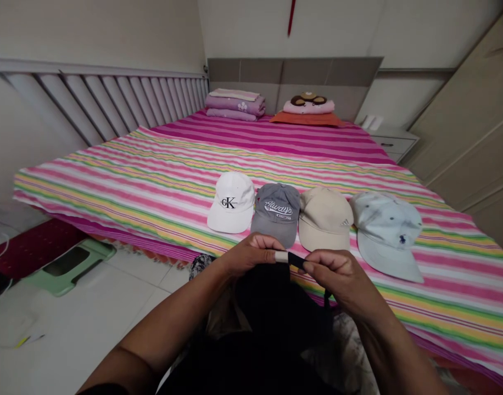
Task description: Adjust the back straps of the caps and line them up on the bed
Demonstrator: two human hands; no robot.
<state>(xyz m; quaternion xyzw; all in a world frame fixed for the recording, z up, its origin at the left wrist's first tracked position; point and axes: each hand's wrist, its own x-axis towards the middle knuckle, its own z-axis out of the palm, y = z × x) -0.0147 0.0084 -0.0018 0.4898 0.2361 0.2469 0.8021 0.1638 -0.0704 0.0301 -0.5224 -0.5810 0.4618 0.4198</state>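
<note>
My left grip (248, 255) and right grip (337, 280) are both clenched on the strap of a black cap (272, 302) (four caps (276, 214) sit just beyond, on the striped bed (111, 189)).

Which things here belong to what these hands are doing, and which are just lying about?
In use: black cloth cap, white-tipped strap, left hand, right hand.
Lying about: white baseball cap, grey baseball cap, beige baseball cap, pale blue baseball cap, green plastic stool.
</note>
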